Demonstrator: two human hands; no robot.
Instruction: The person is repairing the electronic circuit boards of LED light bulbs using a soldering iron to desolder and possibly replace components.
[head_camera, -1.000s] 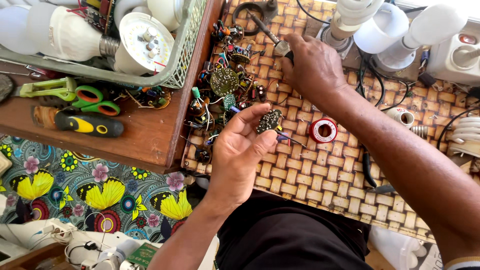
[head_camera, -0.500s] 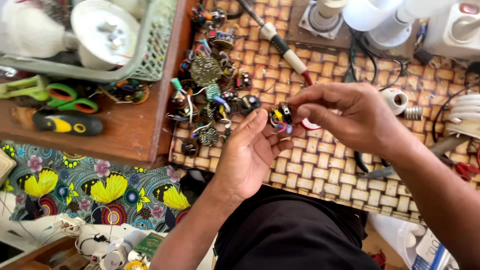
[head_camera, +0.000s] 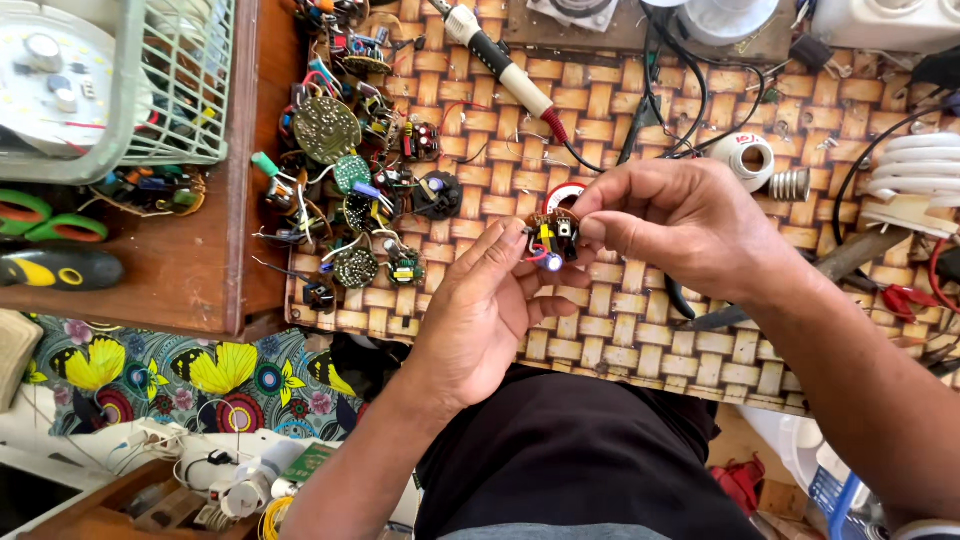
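Note:
A small round circuit board (head_camera: 553, 238) with yellow, black and blue parts is held between both hands over the woven mat (head_camera: 620, 330). My left hand (head_camera: 480, 310) cups it from below with the fingers up against its left side. My right hand (head_camera: 665, 225) pinches its right edge with thumb and fingers. A red and white solder reel (head_camera: 562, 192) lies just behind the board, partly hidden by my fingers.
A pile of several small circuit boards (head_camera: 345, 170) lies on the mat's left. A soldering iron (head_camera: 500, 62) lies at the top, a bulb base (head_camera: 748, 160) and white spiral lamp (head_camera: 920, 170) to the right. A green basket (head_camera: 170, 120) and screwdriver (head_camera: 60, 268) sit on the wooden shelf.
My right hand came back from the soldering iron to the board in my left hand and now pinches it. The view shifted right and closer.

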